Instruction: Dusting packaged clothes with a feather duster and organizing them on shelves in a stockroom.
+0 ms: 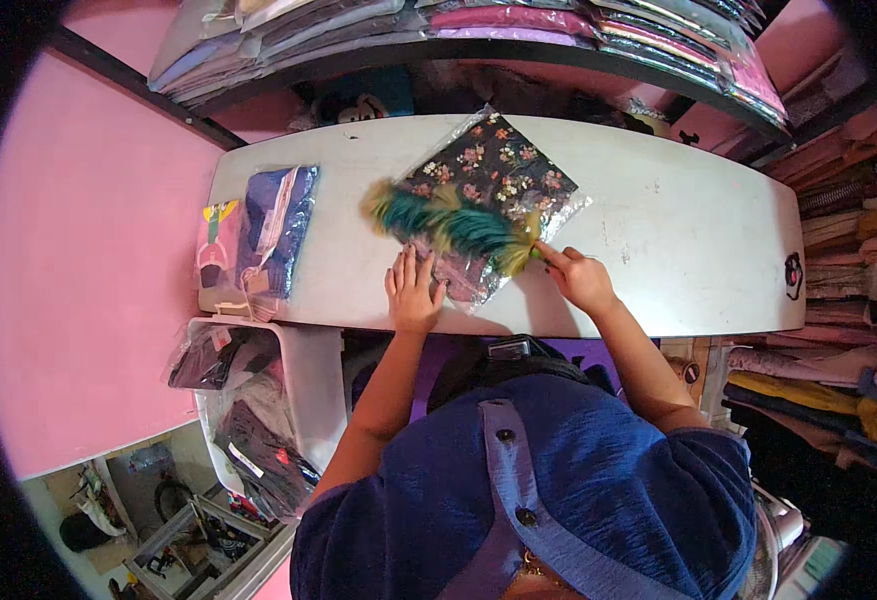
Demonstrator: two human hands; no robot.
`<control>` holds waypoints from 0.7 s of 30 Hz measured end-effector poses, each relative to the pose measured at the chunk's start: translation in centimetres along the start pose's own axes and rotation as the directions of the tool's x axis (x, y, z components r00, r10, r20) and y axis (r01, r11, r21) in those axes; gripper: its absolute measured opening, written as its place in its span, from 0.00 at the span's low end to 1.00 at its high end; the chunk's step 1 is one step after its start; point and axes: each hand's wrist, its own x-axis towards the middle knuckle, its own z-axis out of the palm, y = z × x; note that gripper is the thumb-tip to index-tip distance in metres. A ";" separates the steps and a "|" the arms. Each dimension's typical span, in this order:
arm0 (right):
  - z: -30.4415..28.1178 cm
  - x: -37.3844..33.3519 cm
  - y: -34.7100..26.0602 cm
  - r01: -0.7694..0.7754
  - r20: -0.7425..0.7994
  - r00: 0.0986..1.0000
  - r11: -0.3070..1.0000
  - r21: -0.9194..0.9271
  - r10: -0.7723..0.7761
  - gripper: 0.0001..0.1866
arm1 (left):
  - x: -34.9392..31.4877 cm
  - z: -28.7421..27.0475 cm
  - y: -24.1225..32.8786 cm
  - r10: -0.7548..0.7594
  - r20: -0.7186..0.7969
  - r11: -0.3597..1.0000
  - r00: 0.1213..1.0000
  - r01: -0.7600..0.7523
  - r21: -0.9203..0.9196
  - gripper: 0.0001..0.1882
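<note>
A dark floral cloth in a clear plastic bag (504,160) lies turned cornerwise on the white table. Across it stretches a fluffy teal and yellow duster (454,222), its fibres slightly blurred. My right hand (581,278) grips the duster by its green handle end, the index finger stretched along it. Fingers spread, my left hand (414,290) rests flat at the bag's lower left edge, just below the duster. Part of the floral cloth is hidden under the duster.
At the table's left end lie a bagged blue garment (277,235) and a pink and yellow packet (219,245). A white bin (314,375) with bagged dark clothes stands below them. Bagged garments fill a shelf (519,48) above the far edge; folded fabrics (844,265) are stacked at right.
</note>
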 end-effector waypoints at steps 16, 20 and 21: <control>2.7 0.2 2.7 -0.335 -0.293 0.882 0.929 0.156 0.368 0.28 | 0.3 0.0 0.5 -0.012 0.026 1.000 1.000 0.012 -0.027 0.32; 2.8 -0.7 1.0 -0.022 -0.217 0.975 0.987 0.157 0.056 0.30 | 0.1 0.1 0.2 -0.014 0.013 1.000 1.000 0.014 -0.025 0.32; 2.6 -1.2 0.9 0.023 -0.124 0.992 0.995 0.096 -0.011 0.29 | 0.1 0.1 0.1 -0.024 0.008 0.999 1.000 0.024 -0.029 0.32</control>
